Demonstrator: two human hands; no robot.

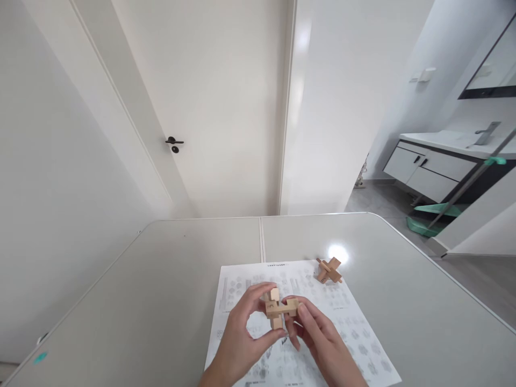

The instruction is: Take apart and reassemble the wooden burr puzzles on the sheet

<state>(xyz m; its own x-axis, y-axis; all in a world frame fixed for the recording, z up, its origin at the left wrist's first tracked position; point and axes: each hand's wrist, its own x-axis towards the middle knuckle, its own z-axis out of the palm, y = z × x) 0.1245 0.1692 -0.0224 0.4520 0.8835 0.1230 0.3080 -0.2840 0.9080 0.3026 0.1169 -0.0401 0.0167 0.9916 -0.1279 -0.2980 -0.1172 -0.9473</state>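
Above a printed paper sheet (363,352), both hands hold light wooden puzzle pieces. My left hand (242,328) is closed round a few notched blocks (275,323), thumb below and fingers on top. A horizontal notched wooden piece (284,310) crosses in front of those blocks. Its right end is pinched between the thumb and fingers of my right hand (318,333). The pieces touch, but I cannot tell whether they interlock. At the sheet's upper right corner rests a darker wooden cross-shaped puzzle (329,270), apart from both hands.
The grey table (161,301) has a seam running from its far edge toward the sheet. Behind it stands a white door (226,107) with a black handle (174,142). To the right are a washbasin cabinet (431,161) and a green dustpan (423,227).
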